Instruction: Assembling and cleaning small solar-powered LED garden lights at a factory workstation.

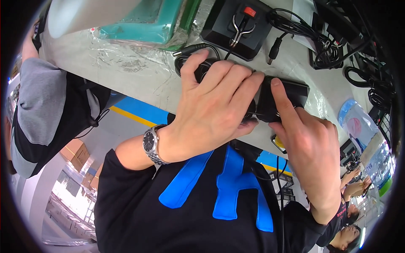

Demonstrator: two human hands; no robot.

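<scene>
My left hand (217, 95), with a metal watch (149, 142) at its wrist, curls over a coiled black cable (180, 62). The cable's barrel plug (190, 49) sticks out beyond the fingers. Much of the coil is hidden beneath the palm. To its right, my right hand (306, 130) grips a black box-shaped power adapter (270, 103), index finger stretched along its top and thumb at the near side. Both hands meet at the table's near edge, the left fingertips beside the adapter's left end.
Beyond my hands stands a black base (215, 33) with a red switch (249, 12) and metal prongs. A loose plug (275, 49) and several coiled cables (373, 95) lie to the right, near clear plastic (358, 122). A teal tray-like item (139, 27) is far left; a person (40, 109) stands left.
</scene>
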